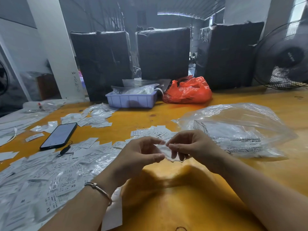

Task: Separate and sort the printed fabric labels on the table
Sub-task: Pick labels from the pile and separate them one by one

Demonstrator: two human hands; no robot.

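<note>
Here, at lower centre of the frame, the left hand [141, 153] and right hand [186, 145] pinch a small white label [166, 150] between thumbs and fingertips, above the yellow table [175, 205]. To part it cleanly, I would slide the thumbs in opposite directions rather than tug. Loose labels [41, 177] fill the lower left.

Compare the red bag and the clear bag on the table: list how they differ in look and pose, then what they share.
1. The red bag is opaque; the clear bag is see-through, with black print.
2. The red bag sits bunched and crumpled at the far side by the purple tray; the clear bag lies spread flatter, nearer the hands.
3. The clear bag covers more of the table.
Both are thin plastic and rest on the table.
</note>
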